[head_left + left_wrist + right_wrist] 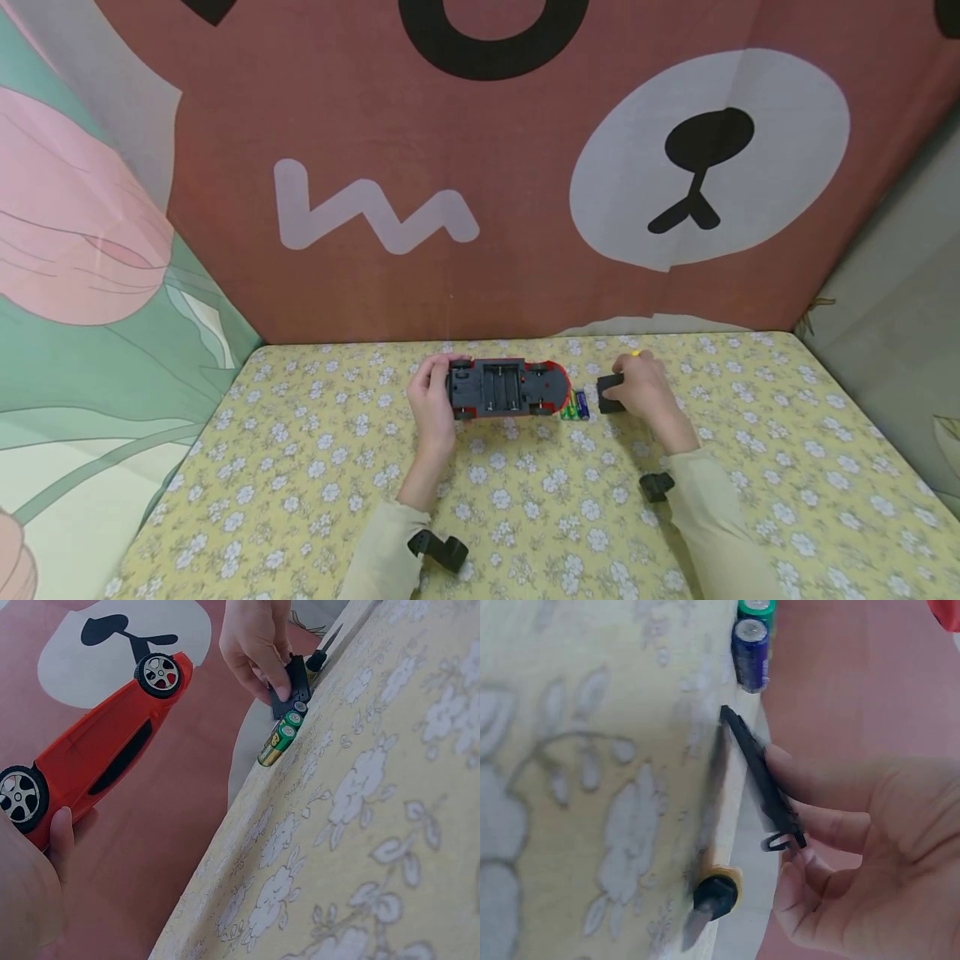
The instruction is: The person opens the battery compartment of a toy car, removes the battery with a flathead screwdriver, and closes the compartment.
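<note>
My left hand (429, 404) grips the rear end of a red toy car (105, 742), held upside down with its dark underside (538, 387) facing me. An uncovered battery compartment (502, 388) with slots shows in the middle of that underside. With thumb and fingers, my right hand (647, 387) pinches a black battery cover (761, 776), tilted close over the table, a small clip at one end. Between the car's nose and the cover, green batteries (286, 731) and a blue battery (751, 656) lie side by side on the cloth.
A screwdriver with a yellow and black handle (718, 895) lies on the table beside my right hand, mostly hidden by it in the head view. The table wears a yellow floral cloth (300, 475). A printed fabric wall (360, 292) rises along its back edge.
</note>
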The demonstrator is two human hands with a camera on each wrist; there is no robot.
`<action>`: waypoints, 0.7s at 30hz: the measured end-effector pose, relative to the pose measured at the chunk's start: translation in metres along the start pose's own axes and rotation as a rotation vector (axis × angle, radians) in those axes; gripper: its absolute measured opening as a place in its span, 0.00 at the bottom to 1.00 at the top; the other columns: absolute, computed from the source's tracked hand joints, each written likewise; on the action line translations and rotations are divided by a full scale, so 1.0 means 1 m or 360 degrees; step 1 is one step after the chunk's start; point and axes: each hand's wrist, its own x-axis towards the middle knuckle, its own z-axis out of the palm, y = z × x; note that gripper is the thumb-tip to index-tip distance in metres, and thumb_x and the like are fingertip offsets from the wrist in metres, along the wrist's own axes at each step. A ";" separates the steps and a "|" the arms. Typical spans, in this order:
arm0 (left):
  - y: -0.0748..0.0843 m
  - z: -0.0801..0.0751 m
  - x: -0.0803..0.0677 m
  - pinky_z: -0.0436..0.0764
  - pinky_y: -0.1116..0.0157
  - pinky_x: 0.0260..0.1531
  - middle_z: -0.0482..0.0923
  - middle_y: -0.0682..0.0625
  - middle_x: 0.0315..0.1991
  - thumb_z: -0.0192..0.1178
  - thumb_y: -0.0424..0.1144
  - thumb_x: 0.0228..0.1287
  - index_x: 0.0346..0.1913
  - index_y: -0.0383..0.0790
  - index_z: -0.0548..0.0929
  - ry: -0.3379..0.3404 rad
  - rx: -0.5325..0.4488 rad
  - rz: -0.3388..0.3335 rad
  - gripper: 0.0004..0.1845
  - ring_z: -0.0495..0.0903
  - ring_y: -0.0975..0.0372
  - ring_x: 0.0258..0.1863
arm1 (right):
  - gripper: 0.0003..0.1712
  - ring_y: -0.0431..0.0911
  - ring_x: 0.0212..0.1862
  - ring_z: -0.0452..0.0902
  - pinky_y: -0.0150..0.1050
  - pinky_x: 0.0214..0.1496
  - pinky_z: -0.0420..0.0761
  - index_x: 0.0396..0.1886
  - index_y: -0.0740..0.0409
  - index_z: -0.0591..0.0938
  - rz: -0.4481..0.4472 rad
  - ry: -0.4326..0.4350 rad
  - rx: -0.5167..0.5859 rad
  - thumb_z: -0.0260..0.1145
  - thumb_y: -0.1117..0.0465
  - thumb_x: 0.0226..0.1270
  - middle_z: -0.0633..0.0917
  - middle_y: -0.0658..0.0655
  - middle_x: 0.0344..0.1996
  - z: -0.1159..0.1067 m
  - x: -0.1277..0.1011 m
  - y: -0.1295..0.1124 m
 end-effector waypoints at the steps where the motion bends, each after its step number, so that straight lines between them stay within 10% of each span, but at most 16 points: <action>1: 0.000 0.000 0.000 0.83 0.65 0.31 0.88 0.41 0.42 0.51 0.41 0.81 0.45 0.26 0.85 -0.0001 0.0002 -0.0002 0.19 0.83 0.60 0.34 | 0.20 0.70 0.53 0.72 0.60 0.50 0.79 0.51 0.75 0.82 -0.0023 0.0023 0.0014 0.74 0.65 0.65 0.77 0.77 0.50 -0.001 0.000 0.000; 10: 0.000 -0.001 0.000 0.83 0.65 0.30 0.88 0.45 0.40 0.52 0.42 0.81 0.45 0.26 0.86 0.0003 0.0019 -0.0011 0.20 0.84 0.61 0.33 | 0.06 0.55 0.35 0.80 0.51 0.38 0.79 0.41 0.66 0.79 -0.0193 0.0098 0.0261 0.68 0.67 0.72 0.84 0.66 0.38 -0.009 -0.005 0.002; 21: 0.000 -0.001 0.000 0.83 0.66 0.32 0.88 0.43 0.41 0.51 0.40 0.80 0.45 0.26 0.85 0.0011 0.0017 -0.0007 0.19 0.84 0.60 0.35 | 0.09 0.51 0.28 0.76 0.44 0.29 0.74 0.50 0.68 0.78 -0.0268 0.0292 0.0505 0.60 0.65 0.80 0.83 0.67 0.37 -0.020 -0.013 -0.009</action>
